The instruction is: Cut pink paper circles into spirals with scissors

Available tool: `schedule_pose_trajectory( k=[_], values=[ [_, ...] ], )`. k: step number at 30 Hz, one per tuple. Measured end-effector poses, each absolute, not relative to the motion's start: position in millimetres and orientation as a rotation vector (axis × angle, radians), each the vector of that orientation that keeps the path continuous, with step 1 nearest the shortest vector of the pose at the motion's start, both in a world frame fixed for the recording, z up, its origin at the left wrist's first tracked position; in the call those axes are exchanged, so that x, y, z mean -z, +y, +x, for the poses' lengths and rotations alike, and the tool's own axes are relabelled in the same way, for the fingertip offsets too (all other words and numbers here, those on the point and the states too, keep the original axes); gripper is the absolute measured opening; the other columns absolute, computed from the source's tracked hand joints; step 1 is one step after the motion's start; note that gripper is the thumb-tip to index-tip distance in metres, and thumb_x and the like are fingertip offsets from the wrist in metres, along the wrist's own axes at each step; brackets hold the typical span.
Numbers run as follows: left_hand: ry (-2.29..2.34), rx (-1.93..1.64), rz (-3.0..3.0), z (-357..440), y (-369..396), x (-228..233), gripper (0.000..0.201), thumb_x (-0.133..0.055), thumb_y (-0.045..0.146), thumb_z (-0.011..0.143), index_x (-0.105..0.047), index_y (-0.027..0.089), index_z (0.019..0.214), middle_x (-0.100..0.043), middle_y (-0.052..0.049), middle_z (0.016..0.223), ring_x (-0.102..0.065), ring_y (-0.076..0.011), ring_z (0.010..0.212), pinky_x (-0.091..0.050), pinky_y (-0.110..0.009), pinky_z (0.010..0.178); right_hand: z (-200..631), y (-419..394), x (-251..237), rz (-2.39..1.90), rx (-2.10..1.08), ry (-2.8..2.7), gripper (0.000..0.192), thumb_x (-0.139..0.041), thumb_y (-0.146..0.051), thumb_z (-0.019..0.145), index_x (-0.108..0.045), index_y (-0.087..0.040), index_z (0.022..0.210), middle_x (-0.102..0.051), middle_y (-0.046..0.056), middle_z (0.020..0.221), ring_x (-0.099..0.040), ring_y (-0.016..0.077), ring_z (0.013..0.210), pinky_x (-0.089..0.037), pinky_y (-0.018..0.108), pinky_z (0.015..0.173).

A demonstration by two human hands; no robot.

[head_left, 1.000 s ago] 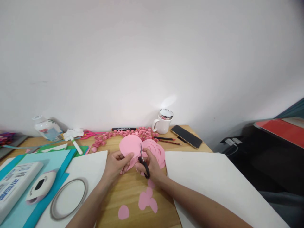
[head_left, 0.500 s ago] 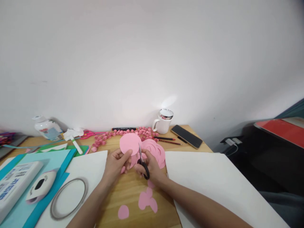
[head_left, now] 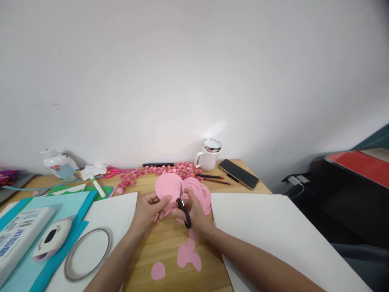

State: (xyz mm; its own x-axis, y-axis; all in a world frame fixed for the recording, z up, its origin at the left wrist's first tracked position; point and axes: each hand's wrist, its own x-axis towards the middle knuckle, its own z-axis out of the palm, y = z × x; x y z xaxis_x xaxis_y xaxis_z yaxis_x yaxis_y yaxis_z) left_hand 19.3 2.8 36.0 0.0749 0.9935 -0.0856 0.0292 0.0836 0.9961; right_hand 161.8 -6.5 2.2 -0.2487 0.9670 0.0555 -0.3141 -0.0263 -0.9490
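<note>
My left hand (head_left: 148, 211) pinches a pink paper disc (head_left: 168, 187) by its lower edge and holds it up above the wooden desk (head_left: 164, 247). My right hand (head_left: 194, 212) grips black-handled scissors (head_left: 183, 205), whose blades point up into the disc's right side. A strip of cut pink paper hangs below the disc between my hands. More pink spiral-cut discs (head_left: 200, 191) lie just behind my right hand.
Small pink cut-outs (head_left: 188, 255) lie near the desk's front. White sheets (head_left: 273, 231) flank both sides. A paper punch (head_left: 51, 239), a tape ring (head_left: 86, 253) and blue paper sit left. Rolled pink paper roses (head_left: 152, 172), a mug (head_left: 209, 155), a phone (head_left: 238, 174) and pencils line the back.
The pink disc has turned and shifted slightly in my left hand while the scissors stay in its right edge. Both hands remain in nearly the same place.
</note>
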Motion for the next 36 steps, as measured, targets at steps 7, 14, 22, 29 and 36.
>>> schedule_pose_trajectory(
  k=[7,14,22,29,36],
  values=[
    [1.194,-1.093,1.222,18,3,-35,0.036,-0.067,0.038,0.068,-0.047,0.016,0.049,-0.042,0.008,0.029,-0.03,-0.0034,0.026,-0.017,-0.018,0.033,162,-4,7,-0.869,-1.498,-1.189,0.048,-0.069,-0.028,0.066,-0.037,-0.021,0.102,-0.053,-0.01,0.051,-0.041,0.0074,0.039,-0.029,0.017,0.039],
    [1.201,-1.101,1.224,17,4,-34,0.035,-0.067,0.038,0.068,-0.046,0.016,0.05,-0.042,0.008,0.03,-0.03,-0.0033,0.027,-0.018,-0.017,0.033,163,-4,12,-0.912,-1.479,-1.221,0.05,-0.068,-0.03,0.068,-0.038,-0.021,0.106,-0.055,-0.009,0.05,-0.044,0.0085,0.037,-0.031,0.017,0.037],
    [1.13,-1.103,1.132,25,0,-42,0.031,-0.065,0.041,0.069,-0.052,0.016,0.057,-0.051,0.005,0.037,-0.037,-0.0053,0.027,-0.022,-0.017,0.03,163,-5,13,-0.923,-1.519,-1.233,0.053,-0.069,-0.037,0.067,-0.038,-0.02,0.106,-0.055,-0.009,0.048,-0.044,0.0091,0.035,-0.03,0.017,0.035],
    [1.225,-1.081,1.173,22,2,-37,0.037,-0.069,0.038,0.063,-0.047,0.016,0.044,-0.042,0.007,0.028,-0.029,-0.0032,0.025,-0.018,-0.018,0.032,162,-5,9,-0.85,-1.533,-1.213,0.051,-0.071,-0.031,0.065,-0.038,-0.022,0.103,-0.052,-0.01,0.055,-0.043,0.0076,0.042,-0.032,0.018,0.042],
    [1.223,-1.089,1.205,23,0,-40,0.036,-0.067,0.04,0.064,-0.046,0.017,0.046,-0.039,0.008,0.028,-0.026,-0.0032,0.027,-0.016,-0.019,0.034,163,-4,2,-0.806,-1.509,-1.177,0.051,-0.074,-0.029,0.06,-0.039,-0.023,0.096,-0.053,-0.007,0.061,-0.044,0.0089,0.05,-0.032,0.019,0.045]
  ],
)
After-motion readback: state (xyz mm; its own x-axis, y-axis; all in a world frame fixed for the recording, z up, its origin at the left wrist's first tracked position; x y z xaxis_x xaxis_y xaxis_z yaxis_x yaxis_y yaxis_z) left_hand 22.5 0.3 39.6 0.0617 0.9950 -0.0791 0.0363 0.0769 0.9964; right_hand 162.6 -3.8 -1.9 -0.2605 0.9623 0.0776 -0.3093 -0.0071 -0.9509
